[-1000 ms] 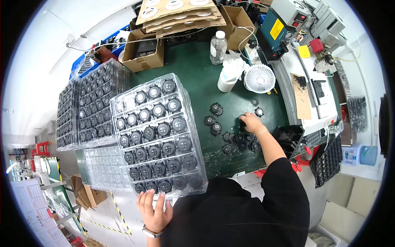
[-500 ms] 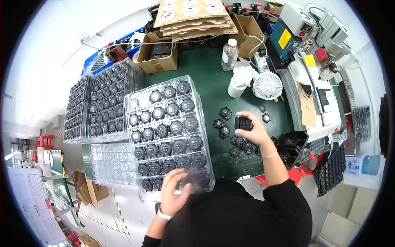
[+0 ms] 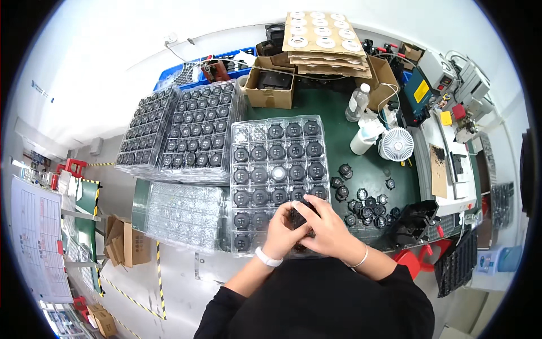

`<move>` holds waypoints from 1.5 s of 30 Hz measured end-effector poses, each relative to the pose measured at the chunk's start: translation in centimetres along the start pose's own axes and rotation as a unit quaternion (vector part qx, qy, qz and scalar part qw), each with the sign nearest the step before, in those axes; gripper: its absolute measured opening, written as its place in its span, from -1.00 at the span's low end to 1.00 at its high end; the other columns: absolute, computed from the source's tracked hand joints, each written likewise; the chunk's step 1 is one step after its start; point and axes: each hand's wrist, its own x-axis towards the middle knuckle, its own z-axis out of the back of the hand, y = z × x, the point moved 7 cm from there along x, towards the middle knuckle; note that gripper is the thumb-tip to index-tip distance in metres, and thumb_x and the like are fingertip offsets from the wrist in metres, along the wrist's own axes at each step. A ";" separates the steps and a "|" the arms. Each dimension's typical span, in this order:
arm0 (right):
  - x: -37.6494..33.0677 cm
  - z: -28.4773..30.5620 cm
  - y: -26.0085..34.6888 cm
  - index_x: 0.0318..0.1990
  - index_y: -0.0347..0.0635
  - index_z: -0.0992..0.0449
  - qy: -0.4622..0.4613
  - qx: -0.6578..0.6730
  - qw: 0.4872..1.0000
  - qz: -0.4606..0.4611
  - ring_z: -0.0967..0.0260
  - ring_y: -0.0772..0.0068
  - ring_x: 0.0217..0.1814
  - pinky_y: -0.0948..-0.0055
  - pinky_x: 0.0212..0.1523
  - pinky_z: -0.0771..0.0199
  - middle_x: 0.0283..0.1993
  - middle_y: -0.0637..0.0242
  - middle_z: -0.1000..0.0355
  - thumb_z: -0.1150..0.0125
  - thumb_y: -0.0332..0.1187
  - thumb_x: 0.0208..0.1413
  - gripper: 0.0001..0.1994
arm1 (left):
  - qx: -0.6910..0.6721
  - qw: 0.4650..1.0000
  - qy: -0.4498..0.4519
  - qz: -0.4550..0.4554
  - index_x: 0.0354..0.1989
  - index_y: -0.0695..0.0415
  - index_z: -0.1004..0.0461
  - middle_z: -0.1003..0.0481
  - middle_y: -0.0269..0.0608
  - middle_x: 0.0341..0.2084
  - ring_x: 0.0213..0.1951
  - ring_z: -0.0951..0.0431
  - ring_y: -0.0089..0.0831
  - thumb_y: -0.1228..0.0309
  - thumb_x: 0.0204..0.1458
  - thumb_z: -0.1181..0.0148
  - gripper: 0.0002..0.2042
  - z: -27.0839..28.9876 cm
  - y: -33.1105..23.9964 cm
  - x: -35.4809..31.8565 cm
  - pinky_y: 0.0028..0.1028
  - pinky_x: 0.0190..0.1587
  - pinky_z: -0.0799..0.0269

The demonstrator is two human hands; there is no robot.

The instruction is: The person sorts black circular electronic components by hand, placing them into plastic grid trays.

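Observation:
Over the near right part of a clear plastic tray (image 3: 236,133), my two hands meet. Between my fingers is a small stack of round black watch cases (image 3: 301,217), partly hidden. My left hand (image 3: 280,230) closes on its left side, and my right hand (image 3: 333,233) grips it from the right and above. In the tray's pockets sit rows of similar watch cases (image 3: 295,150); one in the third row shows a pale, bright face. Two pockets at the far left corner hold no case. Right of the tray, several loose watch cases (image 3: 367,212) lie on the green table (image 3: 333,135).
Stacked filled trays (image 3: 195,127) stand at the left, with clear trays (image 3: 183,214) nearer. Behind are an open cardboard box (image 3: 271,90) and layered cardboard sheets (image 3: 324,39). A bottle (image 3: 357,104), white fan (image 3: 396,144) and black bin (image 3: 415,223) stand to the right.
My right hand has brought the watch cases leftward from above the table to the tray. My left hand, open before, has joined it on them. The view has shifted left.

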 end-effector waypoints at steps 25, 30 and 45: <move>30.2 -12.3 -11.0 0.03 -0.16 -0.44 0.119 -0.114 0.986 0.009 -0.42 -0.03 0.03 0.18 0.09 -0.44 -0.07 0.05 -0.47 -0.37 -0.41 -0.21 -0.48 | 0.654 0.669 -0.329 0.125 0.11 0.32 -0.36 -0.38 0.16 0.04 0.14 -0.34 0.11 0.09 -0.25 -0.49 -0.23 37.7 10.5 -10.9 -0.06 0.19 -0.28; 31.2 -15.5 -9.8 0.03 -0.15 -0.43 0.175 -0.099 0.979 0.027 -0.41 0.00 0.09 0.20 0.13 -0.42 -0.03 0.09 -0.47 -0.43 -0.40 -0.20 -0.47 | 0.652 0.692 -0.278 0.139 -0.09 0.19 -0.44 -0.44 0.01 -0.10 0.03 -0.42 0.04 0.21 -0.09 -0.36 -0.56 38.5 12.0 -9.8 0.01 0.04 -0.37; 24.2 -9.1 -2.6 0.10 -0.21 -0.41 0.019 -0.073 0.995 0.069 -0.35 -0.03 0.23 0.22 0.26 -0.35 0.14 0.07 -0.41 -0.45 -0.45 -0.12 -0.44 | 0.543 0.697 -0.435 -0.175 -0.30 0.25 -0.38 -0.43 0.03 -0.37 -0.28 -0.45 0.01 0.55 0.15 -0.13 -0.94 36.7 -0.8 -15.9 -0.17 -0.22 -0.36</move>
